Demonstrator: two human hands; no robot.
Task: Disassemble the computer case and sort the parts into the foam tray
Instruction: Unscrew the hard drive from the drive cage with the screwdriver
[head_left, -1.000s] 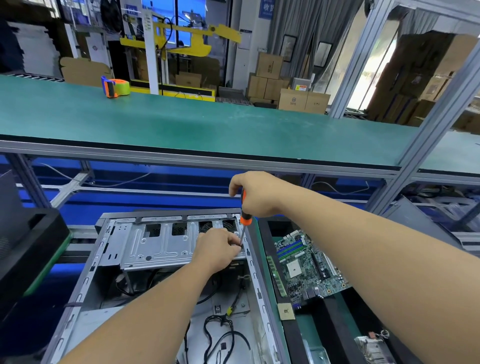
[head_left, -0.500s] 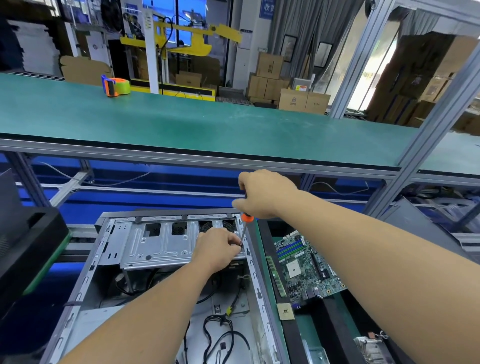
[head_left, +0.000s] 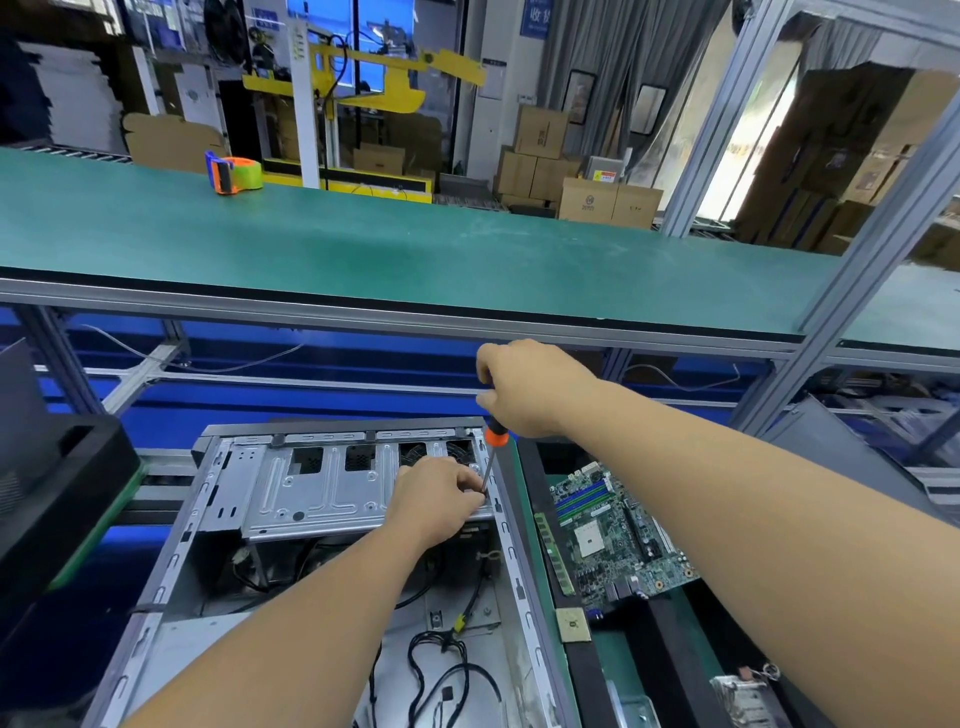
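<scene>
At six o'clock, nearest the camera, black cables (head_left: 441, 670) sprawl over the floor of the open grey steel computer case (head_left: 156, 597), which lies on its side and fills the lower left. At five o'clock a small square gold-topped processor chip (head_left: 573, 624) sits beside the case wall, with a green motherboard (head_left: 618, 540) at four o'clock lying in the black foam tray (head_left: 670, 654); any lettering on the board is too small to read.

Near centre, the left hand (head_left: 434, 499) curls on the right end of the silver perforated drive bracket (head_left: 317, 493), its fingertips pinching by the screwdriver tip. Just above, the right hand (head_left: 524, 387) wraps round the handle of the orange-and-black screwdriver (head_left: 492, 452), whose shaft slants down to the bracket.

Farther off, the long green conveyor belt (head_left: 415, 244) carries an orange-and-green tape dispenser (head_left: 234, 174) at eleven o'clock. At one o'clock, stacked brown cardboard boxes (head_left: 597, 200) bear labels that cannot be read.
</scene>
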